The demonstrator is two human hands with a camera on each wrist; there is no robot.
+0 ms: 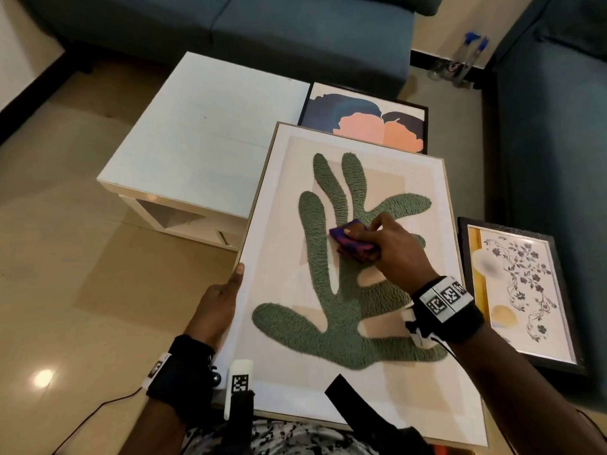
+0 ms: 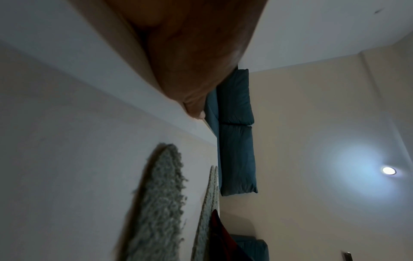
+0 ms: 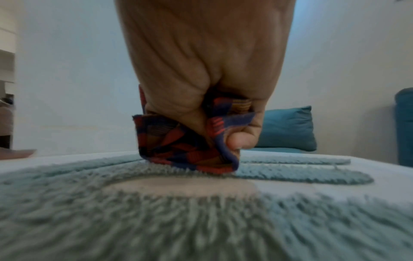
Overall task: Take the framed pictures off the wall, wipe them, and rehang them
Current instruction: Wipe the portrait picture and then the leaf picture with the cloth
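A large light-framed picture (image 1: 279, 198) with a tufted green plant shape (image 1: 348, 323) lies tilted across my lap. My right hand (image 1: 391, 247) grips a folded purple-and-red cloth (image 1: 351, 243) and presses it on the green tufting near the picture's middle; the right wrist view shows the cloth (image 3: 185, 144) bunched in my fingers (image 3: 236, 141) on the pile (image 3: 201, 220). My left hand (image 1: 220, 303) holds the picture's left edge, thumb on the front; the left wrist view shows the thumb (image 2: 194, 106) along the frame's edge (image 2: 134, 84).
A black-framed picture (image 1: 364, 123) with orange and navy shapes lies beyond the big one. A black-framed floral picture (image 1: 522, 293) lies at right. A white low table (image 1: 203, 133) stands at left, blue sofas (image 1: 230, 31) behind and right, spray bottles (image 1: 466, 57) on the floor.
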